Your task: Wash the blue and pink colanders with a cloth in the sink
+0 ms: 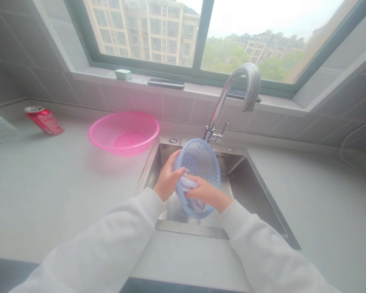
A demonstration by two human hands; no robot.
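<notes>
Over a stainless steel sink point(247, 191) I hold a blue plastic mesh basket point(200, 160), tilted up on its edge. My left hand point(167, 178) grips its left rim, with the fingers curled over the edge. My right hand point(207, 193) lies across the basket's inside and presses a crumpled pale cloth point(189, 184) against the mesh. The cloth is partly hidden under my right hand's fingers. White sleeves cover both forearms.
A chrome gooseneck faucet point(234, 87) rises behind the sink. A pink mesh basket point(123, 132) and a red can point(45, 120) lie on the pale countertop point(64, 195) to the left. A green soap box point(123, 74) sits on the windowsill.
</notes>
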